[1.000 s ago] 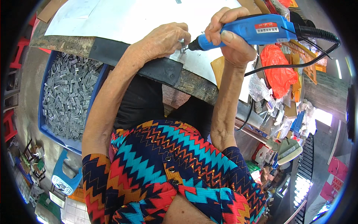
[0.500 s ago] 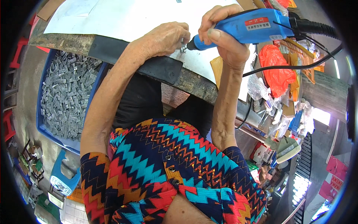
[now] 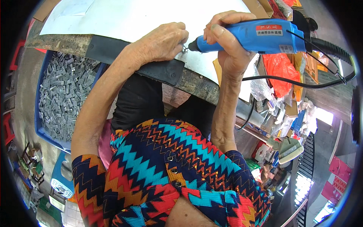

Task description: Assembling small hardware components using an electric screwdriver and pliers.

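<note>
My right hand (image 3: 230, 43) is wrapped round a blue corded electric screwdriver (image 3: 257, 36), held nearly level. Its black nose points left, toward my left hand (image 3: 162, 41). Closed fingers of my left hand pinch a small metal piece (image 3: 184, 49), mostly hidden by them, just above the near edge of the white sheet on the worktable (image 3: 124, 19). Between the black nose and the small piece there is a slight gap, though whether a thin bit bridges it I cannot tell.
A blue bin (image 3: 39, 113) full of small grey metal parts stands below the table at left. The black cable (image 3: 287, 77) loops right of my forearm. Red plastic bags (image 3: 280, 73) and clutter lie at right. A blue stool (image 3: 60, 181) stands lower left.
The screwdriver and my right hand have shifted slightly right, and its cable has swung outward. My left hand has moved a little left, still pinching the piece.
</note>
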Available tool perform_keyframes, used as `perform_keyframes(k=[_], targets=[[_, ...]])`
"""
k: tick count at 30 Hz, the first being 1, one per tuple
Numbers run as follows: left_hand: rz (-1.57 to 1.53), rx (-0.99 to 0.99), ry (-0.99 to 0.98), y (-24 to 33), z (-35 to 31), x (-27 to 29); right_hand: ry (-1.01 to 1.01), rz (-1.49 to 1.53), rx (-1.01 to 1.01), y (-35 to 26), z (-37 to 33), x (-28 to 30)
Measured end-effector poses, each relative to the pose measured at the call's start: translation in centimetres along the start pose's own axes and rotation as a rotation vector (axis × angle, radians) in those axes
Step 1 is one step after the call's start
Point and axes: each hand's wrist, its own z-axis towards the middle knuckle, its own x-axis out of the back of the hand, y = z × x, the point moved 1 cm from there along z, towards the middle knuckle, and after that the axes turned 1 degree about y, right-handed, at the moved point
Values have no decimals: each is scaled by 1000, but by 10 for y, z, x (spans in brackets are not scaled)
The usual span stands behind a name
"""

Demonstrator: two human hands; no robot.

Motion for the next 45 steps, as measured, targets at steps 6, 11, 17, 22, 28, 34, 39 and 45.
perform_keyframes(k=[6, 11, 17, 22, 28, 34, 39, 45], targets=[[71, 62, 56, 8, -7, -7, 131, -177, 52, -1, -6, -7], [121, 183, 96, 19, -13, -12, 318, -70, 7, -1, -6, -13], [193, 316, 165, 35, -12, -20, 366, -143, 41, -2, -8, -17], [193, 413, 240, 39, -16, -25, 354, -257, 58, -4, -6, -22], [151, 390, 230, 40, -14, -25, 378, -277, 68, -6, -9, -21], [94, 410, 187, 37, -13, -24, 402, -282, 57, -8, -10, -25], [21, 377, 177, 33, -10, -19, 454, -302, 55, -1, -16, -21], [5, 372, 142, 29, -11, -17, 338, -408, 158, 0, -11, -19]])
